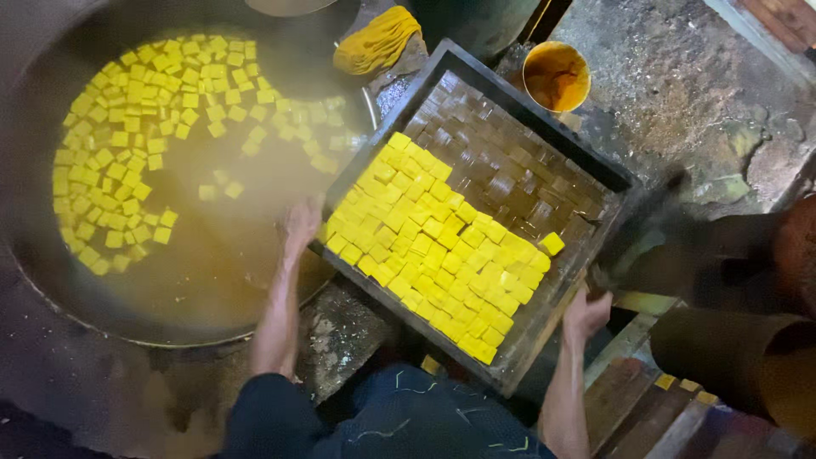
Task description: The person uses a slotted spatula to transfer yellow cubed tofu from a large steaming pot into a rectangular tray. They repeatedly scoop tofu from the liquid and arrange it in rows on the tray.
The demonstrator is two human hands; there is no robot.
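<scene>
Left hand [302, 225] gripping the near-left edge of a dark wooden tray [557, 293], fingers closed on the rim. Right hand [585, 314] clasping the opposite lower edge. Tray tilted over the rim of a big round pan [212, 280], half covered with yellow cubes [433, 255]. More cubes floating in the steaming yellowish liquid [221, 246].

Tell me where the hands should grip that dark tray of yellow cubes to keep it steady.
Grip the tray by its raised rim at two opposite edges, coming in from the outside, as the left hand and right hand do now. The yellow cubes crowd the near half, so hold towards that heavier end.
</scene>
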